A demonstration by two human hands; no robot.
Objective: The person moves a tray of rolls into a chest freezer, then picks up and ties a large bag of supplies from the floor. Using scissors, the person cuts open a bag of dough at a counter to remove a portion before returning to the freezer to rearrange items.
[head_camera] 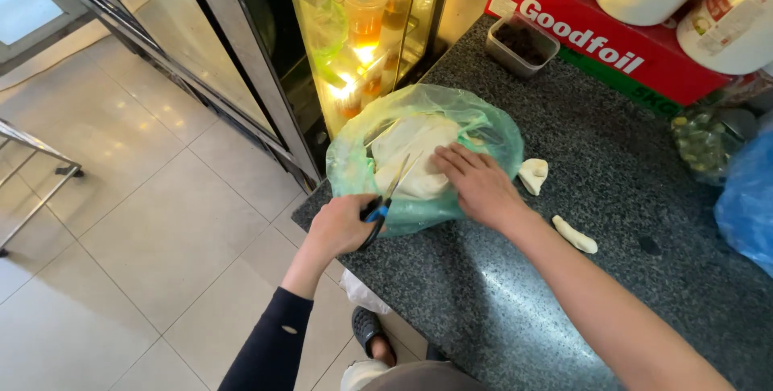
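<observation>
The thin green plastic bag [475, 129] partly hid the white dough [419, 153]. My left hand [342, 226] clenched blue-handled scissors [385, 198] at the bag's near edge; my right hand [479, 186] lay flat on it, unclenched.

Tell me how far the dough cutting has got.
Done: two cut pieces lie on the counter beside the green bag. In hand: the left hand holds scissors over the dough in the bag, and the right hand presses on it. Left: most of the lump is uncut.
</observation>
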